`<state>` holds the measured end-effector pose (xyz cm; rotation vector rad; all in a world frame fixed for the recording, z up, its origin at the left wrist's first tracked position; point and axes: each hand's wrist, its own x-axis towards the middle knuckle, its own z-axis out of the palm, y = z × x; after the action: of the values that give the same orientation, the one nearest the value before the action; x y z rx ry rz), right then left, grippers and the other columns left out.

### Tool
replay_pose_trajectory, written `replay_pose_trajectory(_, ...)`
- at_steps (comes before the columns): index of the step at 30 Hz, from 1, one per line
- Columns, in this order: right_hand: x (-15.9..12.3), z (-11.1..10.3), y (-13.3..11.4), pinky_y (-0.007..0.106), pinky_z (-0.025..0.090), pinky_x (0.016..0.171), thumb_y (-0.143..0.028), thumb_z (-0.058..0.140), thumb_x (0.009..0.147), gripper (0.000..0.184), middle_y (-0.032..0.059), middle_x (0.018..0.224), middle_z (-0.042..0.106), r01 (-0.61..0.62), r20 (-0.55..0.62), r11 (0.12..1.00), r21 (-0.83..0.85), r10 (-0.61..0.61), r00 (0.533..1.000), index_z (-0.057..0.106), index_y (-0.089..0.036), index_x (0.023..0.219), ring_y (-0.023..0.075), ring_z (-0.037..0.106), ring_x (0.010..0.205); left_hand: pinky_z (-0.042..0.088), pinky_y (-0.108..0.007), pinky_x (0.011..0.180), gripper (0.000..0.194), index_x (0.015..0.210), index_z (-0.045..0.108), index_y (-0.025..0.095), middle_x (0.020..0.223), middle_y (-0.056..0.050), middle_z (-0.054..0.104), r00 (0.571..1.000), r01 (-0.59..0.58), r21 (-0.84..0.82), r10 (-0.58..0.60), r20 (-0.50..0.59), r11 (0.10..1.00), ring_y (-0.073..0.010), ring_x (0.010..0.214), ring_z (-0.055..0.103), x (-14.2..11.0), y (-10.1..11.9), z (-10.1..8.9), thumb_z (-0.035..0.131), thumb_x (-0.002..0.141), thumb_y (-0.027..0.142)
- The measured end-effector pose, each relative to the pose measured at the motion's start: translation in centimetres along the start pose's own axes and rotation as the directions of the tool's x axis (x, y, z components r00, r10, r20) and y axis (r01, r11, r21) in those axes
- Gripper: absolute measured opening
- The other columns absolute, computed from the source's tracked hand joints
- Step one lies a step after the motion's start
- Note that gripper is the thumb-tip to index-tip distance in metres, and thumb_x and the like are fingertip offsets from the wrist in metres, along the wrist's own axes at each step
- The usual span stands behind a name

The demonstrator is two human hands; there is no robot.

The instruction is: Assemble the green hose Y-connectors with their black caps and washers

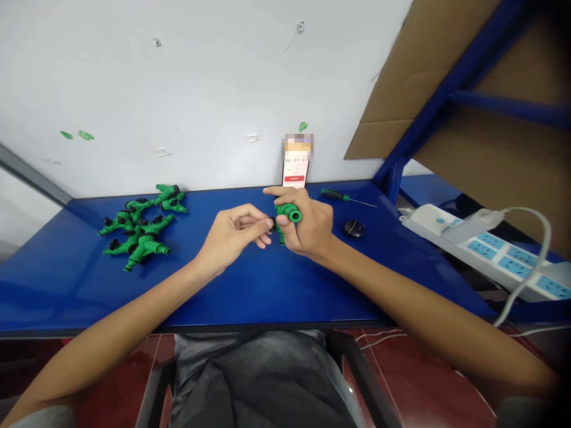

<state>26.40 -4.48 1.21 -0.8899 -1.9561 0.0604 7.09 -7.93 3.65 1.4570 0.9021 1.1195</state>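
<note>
"What's at the left end of the table [53, 291]?"

"A heap of green plastic splitters [138, 229] with black knobs, lying tangled together."

"And your hands?"

"My left hand [236, 230] pinches a small black piece [270, 224] between thumb and fingertips, right against the green fitting [288, 215]. My right hand [310, 229] curls around that fitting, mid-table, with its ribbed collar poking out above my fingers."

"How does it handle?"

"It looks light and stiff, though the smooth plastic may be a little slippery. The thick body seems the best place to hold, with the ribs giving some purchase."

"What's farther right?"

"A phone [294, 172] showing a timer stands against the wall [200, 89], just behind my hands. Next come a green-handled screwdriver [333, 194] and a small black oval object [354, 228], maybe a mouse; I can't tell. Past the table's edge sits a power strip [484, 252] with blue sockets, under a blue shelf frame [450, 77] backed with cardboard [423, 65]. Below, the floor [423, 380] is glossy dark red."
</note>
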Motion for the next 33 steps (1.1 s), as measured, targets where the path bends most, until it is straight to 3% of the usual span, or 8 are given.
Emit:
replay_pose_trajectory(9,-0.2,0.3,-0.2,0.041,0.06,0.081,-0.06,0.036,0.108,0.042,0.0141,0.13,0.078,-0.048,-0.008,0.997,0.068,0.048,0.999,0.059,-0.025,0.11,0.0266,0.078,0.096,0.062,-0.028,0.067,0.039,0.089,0.071,0.014,0.072,-0.005,0.076,0.998,-0.07,-0.011,0.07,-0.004,0.997,-0.0158,0.066,0.073,0.2,-1.0,0.1,0.088,0.086,0.049)
replay_pose_trajectory(14,-0.3,0.7,0.5,0.038,0.061,0.08,-0.056,0.034,0.111,0.039,0.0129,0.128,0.079,0.083,-0.041,0.995,0.05,-0.081,0.996,0.058,-0.025,0.11,0.0252,0.079,0.104,0.062,-0.029,0.066,0.039,0.085,0.071,0.014,0.072,-0.005,0.076,0.999,0.004,-0.026,-0.003,0.035,1.0,-0.0161,0.065,0.073,0.3,-1.0,-0.2,0.089,0.084,0.048)
replay_pose_trajectory(17,-0.2,1.1,0.9,0.036,0.059,0.071,-0.056,0.037,0.112,0.038,0.0112,0.123,0.081,0.142,-0.12,0.988,0.059,-0.134,0.984,0.058,-0.025,0.109,0.0224,0.08,0.092,0.063,-0.03,0.068,0.04,0.086,0.071,0.015,0.073,-0.005,0.076,1.0,0.004,-0.004,-0.004,0.026,1.0,-0.0168,0.066,0.073,0.5,-1.1,-0.2,0.088,0.084,0.051)
replay_pose_trajectory(22,0.2,1.8,0.7,0.036,0.061,0.078,-0.059,0.034,0.114,0.045,0.0075,0.113,0.082,-0.08,-0.091,0.965,0.251,0.106,0.99,0.063,-0.025,0.11,0.0195,0.076,0.084,0.061,-0.029,0.067,0.04,0.087,0.071,0.016,0.073,-0.004,0.075,0.999,-0.04,0.107,0.041,-0.005,0.993,-0.0158,0.064,0.071,0.9,-1.3,-0.6,0.083,0.088,0.054)
replay_pose_trajectory(25,0.4,2.5,0.6,0.033,0.062,0.068,-0.071,0.034,0.11,0.057,0.007,0.1,0.08,-0.294,0.035,0.824,0.485,0.318,0.947,0.065,-0.025,0.101,0.0177,0.073,0.073,0.059,-0.027,0.065,0.041,0.088,0.073,0.016,0.08,-0.005,0.076,0.992,-0.113,0.225,0.123,-0.034,0.968,-0.0145,0.066,0.069,1.4,-1.4,-1.5,0.07,0.098,0.056)
replay_pose_trajectory(28,0.6,3.4,0.8,0.027,0.051,0.043,-0.085,0.04,0.1,0.065,0.005,0.086,0.077,-0.482,0.241,0.563,0.671,0.449,0.86,0.062,-0.023,0.097,0.0134,0.062,0.05,0.057,-0.025,0.064,0.037,0.094,0.074,0.017,0.086,-0.004,0.077,0.968,-0.201,0.376,0.241,-0.063,0.904,-0.013,0.067,0.068,1.9,-1.2,-2.9,0.063,0.103,0.051)
replay_pose_trajectory(30,0.5,3.9,1.1,0.025,0.044,0.035,-0.089,0.045,0.096,0.068,0.0031,0.078,0.073,-0.542,0.323,0.439,0.716,0.481,0.815,0.06,-0.023,0.096,0.0117,0.058,0.042,0.057,-0.024,0.065,0.029,0.098,0.076,0.018,0.087,-0.004,0.078,0.953,-0.26,0.452,0.302,-0.022,0.853,-0.0131,0.068,0.069,2.2,-1.1,-3.7,0.068,0.101,0.046)
replay_pose_trajectory(33,0.4,4.4,1.4,0.023,0.038,0.031,-0.09,0.05,0.093,0.068,0.0009,0.072,0.067,-0.576,0.364,0.353,0.738,0.511,0.779,0.06,-0.022,0.092,0.0106,0.056,0.039,0.059,-0.025,0.067,0.023,0.101,0.079,0.019,0.089,-0.005,0.08,0.934,-0.342,0.487,0.349,0.081,0.804,-0.0147,0.073,0.073,2.4,-1.1,-4.1,0.075,0.097,0.041)
